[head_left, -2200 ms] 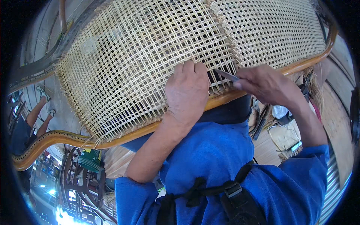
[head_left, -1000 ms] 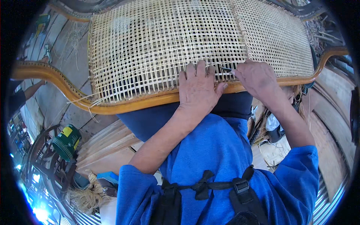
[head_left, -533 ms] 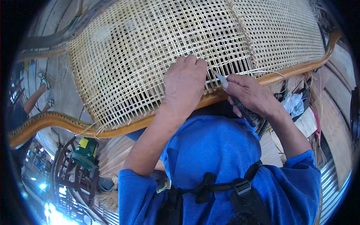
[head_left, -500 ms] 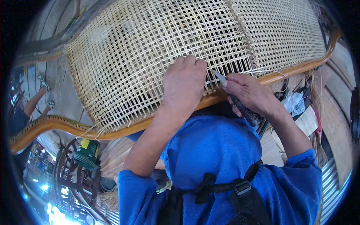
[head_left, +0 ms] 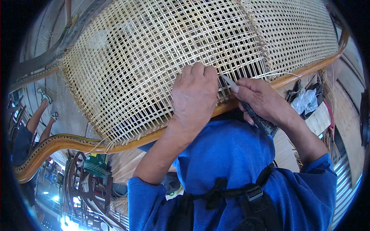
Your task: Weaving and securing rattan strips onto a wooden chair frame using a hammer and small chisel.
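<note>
Fingers of the left hand bunch together, tips hidden, on the woven cane panel at its near edge; just right, the right hand pinches a knife. Wooden rail borders the panel's near side. Beyond: green bucket left, clear plastic right.

The pale straw-coloured woven cane panel carries a square grid (finer, rounder holes toward the right); curved wooden rail, glossy honey-brown; cloth shirt, plain bright blue.
</note>
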`<action>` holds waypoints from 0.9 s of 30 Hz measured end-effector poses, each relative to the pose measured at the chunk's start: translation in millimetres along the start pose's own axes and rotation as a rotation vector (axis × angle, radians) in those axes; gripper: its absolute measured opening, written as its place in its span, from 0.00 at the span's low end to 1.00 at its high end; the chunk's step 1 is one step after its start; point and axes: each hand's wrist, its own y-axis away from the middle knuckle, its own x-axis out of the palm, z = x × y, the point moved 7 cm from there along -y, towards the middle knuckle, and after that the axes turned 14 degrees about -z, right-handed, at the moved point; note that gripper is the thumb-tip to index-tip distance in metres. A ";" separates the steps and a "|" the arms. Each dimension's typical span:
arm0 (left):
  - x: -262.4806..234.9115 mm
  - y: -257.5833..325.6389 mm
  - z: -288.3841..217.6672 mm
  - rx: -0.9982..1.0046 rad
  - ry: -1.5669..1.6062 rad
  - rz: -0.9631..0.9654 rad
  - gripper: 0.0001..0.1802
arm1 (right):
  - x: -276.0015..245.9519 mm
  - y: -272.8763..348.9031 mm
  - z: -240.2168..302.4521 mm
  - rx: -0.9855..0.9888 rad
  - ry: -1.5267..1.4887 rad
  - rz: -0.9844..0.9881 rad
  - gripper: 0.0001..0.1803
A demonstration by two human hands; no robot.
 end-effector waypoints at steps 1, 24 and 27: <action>-1.7 -0.2 0.4 -0.019 0.026 -0.040 0.05 | -1.4 0.5 0.0 -0.004 -0.004 -0.005 0.15; 2.9 -6.3 -12.4 -0.002 -0.025 -0.031 0.06 | -28.2 9.2 8.3 -0.069 0.070 -0.120 0.17; 6.8 -9.4 -16.4 0.031 -0.002 -0.039 0.05 | -30.0 7.1 -1.2 0.017 0.102 -0.101 0.17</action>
